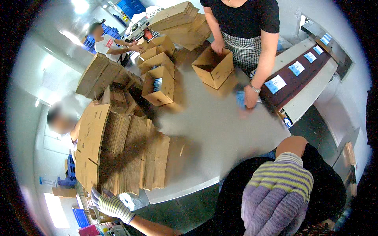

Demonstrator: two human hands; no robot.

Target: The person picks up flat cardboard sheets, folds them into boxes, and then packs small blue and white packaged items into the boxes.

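My left hand, in a striped knitted glove, is at the lower corner of the front flattened cardboard box, fingers and thumb closing on its edge. That box leans against a tall stack of flattened boxes on the table. Close to the camera, at lower right, my right hand wears a purple, yellow-striped glove. Its fingers are curled together and point downward. Their tips are hidden, so I cannot see whether they hold anything.
Across the metal table, a co-worker steadies an open box and handles a blue packet. Several packets ride a dark conveyor at right. Open boxes stand in a row at far left. Two other people are beyond the stacks.
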